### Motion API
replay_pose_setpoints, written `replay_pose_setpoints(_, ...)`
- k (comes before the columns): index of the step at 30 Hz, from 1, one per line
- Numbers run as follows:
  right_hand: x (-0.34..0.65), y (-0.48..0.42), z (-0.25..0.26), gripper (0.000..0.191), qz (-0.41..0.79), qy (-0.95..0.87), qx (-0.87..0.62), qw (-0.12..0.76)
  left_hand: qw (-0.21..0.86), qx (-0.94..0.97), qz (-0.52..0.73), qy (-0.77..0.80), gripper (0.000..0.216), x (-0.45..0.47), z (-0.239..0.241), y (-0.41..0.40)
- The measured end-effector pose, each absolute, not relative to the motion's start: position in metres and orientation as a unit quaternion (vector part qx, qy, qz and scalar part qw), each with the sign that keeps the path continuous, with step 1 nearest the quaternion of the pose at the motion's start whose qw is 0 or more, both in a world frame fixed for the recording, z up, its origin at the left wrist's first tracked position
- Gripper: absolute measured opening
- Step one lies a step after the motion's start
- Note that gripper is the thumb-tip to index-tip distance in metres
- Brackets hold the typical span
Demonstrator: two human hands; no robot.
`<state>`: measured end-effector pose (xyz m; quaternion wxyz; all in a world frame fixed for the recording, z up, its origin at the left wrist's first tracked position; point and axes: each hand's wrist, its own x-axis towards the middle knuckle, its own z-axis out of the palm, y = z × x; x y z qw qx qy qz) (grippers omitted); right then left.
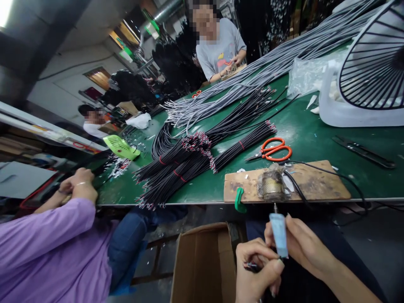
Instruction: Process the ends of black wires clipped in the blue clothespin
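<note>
At the near edge of the tabletop (195,195), to the right in the head view, the person's two hands work close together in front of a small motor (273,187). The left hand (260,267) has a narrow grip, holding a few thin black cables (251,266) with coloured ends between its curled fingers; its thumb and forefinger meet just beside the lower end of a pale blue tapered piece (279,233). This piece lies in line with the metal shaft (275,208) that juts from the motor past the table edge. The right hand (298,242) is bent narrowly around the blue piece, thumb on its right side; I cannot tell whether the fingers press on it.

The motor sits on a worn wooden board (315,181), with a green clamp (240,200) at the board's near left edge. Just beyond the board lie orange-handled scissors (276,150), and farther right, dark snips (362,150). To the left, tied black cable bundles (170,172) lie heaped, with long grey cables (227,92) stretching behind them toward the far right. A white fan (328,101) stands at far right. On the near left sits a co-worker in a purple top (63,252); another, in a grey shirt (217,50), works at the far side. An open cardboard box (205,261) stands below the tabletop, left of the hands.
</note>
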<state>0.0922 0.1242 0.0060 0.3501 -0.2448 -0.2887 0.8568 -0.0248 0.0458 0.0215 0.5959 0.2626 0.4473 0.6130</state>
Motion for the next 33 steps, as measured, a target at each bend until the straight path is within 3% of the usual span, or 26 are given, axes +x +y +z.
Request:
replay_pose_setpoints(3,0.1,0.124,-0.007,0.051,0.849,-0.29,-0.257,0.36,0.59,0.265,0.612,0.455,0.017,-0.025,0.023,0.044)
replay_pose_setpoints(9,0.125,0.109,-0.022,0.031,0.794,-0.416,-0.299,0.326,0.565,0.273,0.597,0.5,0.022,-0.024,0.021,0.035)
replay_pose_setpoints(15,0.125,0.091,-0.026,0.018,0.749,-0.488,-0.33,0.304,0.582,0.245,0.528,0.568,0.035,-0.025,-0.016,0.027)
replay_pose_setpoints(20,0.131,0.09,-0.043,0.017,0.707,-0.502,-0.392,0.308,0.592,0.215,0.52,0.576,0.05,-0.035,-0.057,0.031)
replay_pose_setpoints(25,0.13,0.093,-0.038,0.03,0.715,-0.566,-0.335,0.237,0.616,0.216,0.512,0.558,0.051,-0.036,-0.064,0.023)
replay_pose_setpoints(29,0.114,0.1,-0.025,0.015,0.59,-0.666,-0.384,0.248,0.653,0.231,0.49,0.529,0.051,-0.028,-0.059,0.017)
replay_pose_setpoints(33,0.11,0.101,-0.024,0.021,0.546,-0.702,-0.382,0.252,0.62,0.224,0.532,0.532,0.047,-0.026,-0.056,0.018)
